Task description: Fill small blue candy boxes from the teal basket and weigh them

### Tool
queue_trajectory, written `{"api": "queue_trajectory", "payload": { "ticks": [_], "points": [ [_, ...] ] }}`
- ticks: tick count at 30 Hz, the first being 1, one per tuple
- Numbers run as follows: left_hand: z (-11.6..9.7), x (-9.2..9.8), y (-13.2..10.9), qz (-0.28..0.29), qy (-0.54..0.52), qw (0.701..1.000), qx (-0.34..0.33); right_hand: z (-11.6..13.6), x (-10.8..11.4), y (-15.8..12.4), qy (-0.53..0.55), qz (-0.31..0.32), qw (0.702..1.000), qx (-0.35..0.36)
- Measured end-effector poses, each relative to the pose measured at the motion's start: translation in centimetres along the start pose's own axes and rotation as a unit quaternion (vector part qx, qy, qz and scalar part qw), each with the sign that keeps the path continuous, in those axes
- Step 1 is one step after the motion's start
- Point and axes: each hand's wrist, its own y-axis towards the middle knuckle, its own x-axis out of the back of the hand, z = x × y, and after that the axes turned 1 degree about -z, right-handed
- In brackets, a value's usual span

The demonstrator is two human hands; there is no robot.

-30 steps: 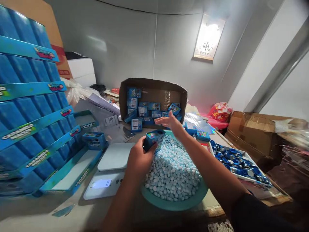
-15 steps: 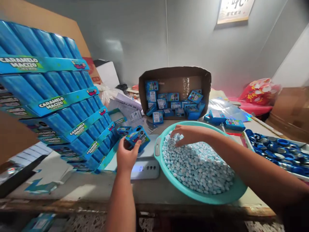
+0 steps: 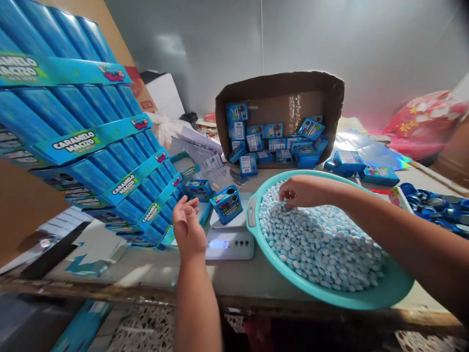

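A small blue candy box stands open-topped on the white digital scale. My left hand hovers just left of the box with its fingers loosely apart, holding nothing. My right hand reaches into the teal basin heaped with pale blue and white candies. Its fingers are curled together in the pile at the far side. What they pinch is hidden.
A stack of blue display cartons leans at the left. A tipped cardboard box at the back holds several small blue boxes. A tray of blue caps sits at the right. Papers and foil sheets lie behind.
My left hand has set the small blue box on the scale and let go. My right hand dropped from above the basin into the candies. The camera view shifted downward.
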Motion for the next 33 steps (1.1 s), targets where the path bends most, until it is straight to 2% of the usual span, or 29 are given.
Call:
{"api": "queue_trajectory", "payload": {
  "ticks": [5,11,14,16,18,19,20,22,24,25,27,29,31,33],
  "points": [
    [0.1,0.4,0.1,-0.048,0.011,0.998,0.039,0.1,0.4,-0.1,0.013,-0.023,1.000,0.000],
    [0.1,0.0,0.4,-0.051,0.037,0.997,0.048,-0.2,0.4,0.1,0.020,-0.050,0.998,-0.016],
    [-0.8,0.5,-0.4,-0.075,0.080,0.994,0.021,-0.1,0.6,0.1,0.016,-0.049,0.998,-0.024],
    [-1.6,2.1,-1.7,-0.076,0.152,0.985,-0.033,0.1,0.8,0.0,0.009,-0.041,0.999,-0.032],
    [-2.0,4.8,-3.3,-0.037,0.266,0.959,-0.087,0.2,1.0,-0.1,0.008,-0.034,0.999,-0.035],
    [-1.9,6.4,-4.1,-0.011,0.335,0.938,-0.093,0.2,1.1,-0.1,0.010,-0.029,0.999,-0.034],
    [-1.6,8.0,-4.7,0.020,0.397,0.914,-0.076,0.1,1.2,-0.1,0.012,-0.026,0.999,-0.030],
    [-0.4,11.0,-5.5,0.101,0.469,0.877,0.001,-0.1,1.2,-0.1,0.017,-0.028,0.999,-0.020],
    [1.2,13.1,-5.8,0.197,0.480,0.853,0.058,-0.3,1.2,-0.1,0.021,-0.039,0.999,-0.016],
    [1.9,13.7,-5.9,0.226,0.475,0.848,0.069,-0.4,1.1,-0.1,0.023,-0.047,0.999,-0.015],
    [2.8,14.1,-6.0,0.236,0.462,0.853,0.061,-0.4,1.1,-0.2,0.026,-0.057,0.998,-0.016],
    [2.7,13.7,-5.9,0.216,0.454,0.863,0.050,-0.3,1.1,-0.3,0.031,-0.060,0.998,-0.018],
    [1.3,12.7,-5.4,0.203,0.448,0.870,0.047,-0.2,1.1,-0.4,0.036,-0.068,0.997,-0.017],
    [-1.4,10.9,-4.5,0.178,0.436,0.881,0.035,-0.3,1.0,-0.4,0.042,-0.075,0.996,-0.008]
  ]
}}
